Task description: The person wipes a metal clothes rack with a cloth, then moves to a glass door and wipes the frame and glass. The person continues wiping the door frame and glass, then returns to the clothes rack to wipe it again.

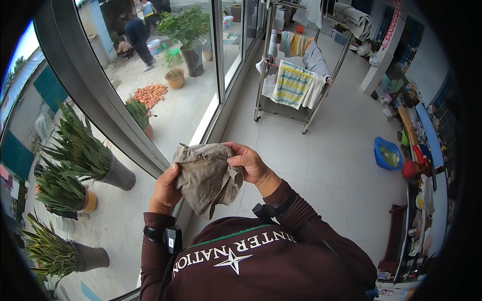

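Note:
A crumpled grey-brown cloth [205, 175] with dark stains and frayed edges hangs between my two hands in front of my chest. My left hand [166, 190] grips its left side, thumb on the near face and the other fingers hidden behind the fabric. At its upper right corner, my right hand [250, 161] pinches the cloth between thumb and fingers. The loose lower part droops to a point above the sill. Just beyond and to the left stands the metal frame [113, 101] of a large glass window.
A metal drying rack [312, 101] holding towels [292, 82] stands ahead on wheels. Right are a blue basin [378, 154] and a cluttered table [438, 210]. Beyond the glass are potted snake plants [88, 158], a pile of orange root vegetables [150, 95] and several people [137, 37].

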{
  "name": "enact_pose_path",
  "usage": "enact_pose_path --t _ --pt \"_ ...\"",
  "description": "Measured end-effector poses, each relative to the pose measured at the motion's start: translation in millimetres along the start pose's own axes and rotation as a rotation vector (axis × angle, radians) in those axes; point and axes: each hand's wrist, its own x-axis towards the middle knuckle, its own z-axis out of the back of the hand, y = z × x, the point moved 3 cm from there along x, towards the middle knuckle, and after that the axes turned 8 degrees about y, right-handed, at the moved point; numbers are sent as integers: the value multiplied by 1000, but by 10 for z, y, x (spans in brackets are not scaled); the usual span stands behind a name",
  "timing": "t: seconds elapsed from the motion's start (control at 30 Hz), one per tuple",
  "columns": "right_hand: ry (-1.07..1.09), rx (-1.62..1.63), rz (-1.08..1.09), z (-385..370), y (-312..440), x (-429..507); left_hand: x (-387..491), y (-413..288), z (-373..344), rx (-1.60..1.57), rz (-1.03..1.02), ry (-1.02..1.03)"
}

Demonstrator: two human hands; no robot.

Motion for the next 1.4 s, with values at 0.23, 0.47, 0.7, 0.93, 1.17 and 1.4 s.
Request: enact_pose_path --t 0.23,0.47,0.7,0.93,1.17,1.4 --pt "-268 -358 167 276 890 -472 391 342 -427 -40 -68 -28" --pt "-239 -523 163 359 1217 -887 816 733 -753 -84 -36 6" --pt "-203 -670 43 747 979 -881 1410 929 -918 84 59 88" --pt "-346 -1004 36 1596 674 -424 2180 1111 -477 229 346 353" --pt "-413 -627 -171 2551 861 483 3060 378 392 382 377 211" --pt "-613 -472 -91 3174 1479 669 4126 90 1095 258 288 -32"
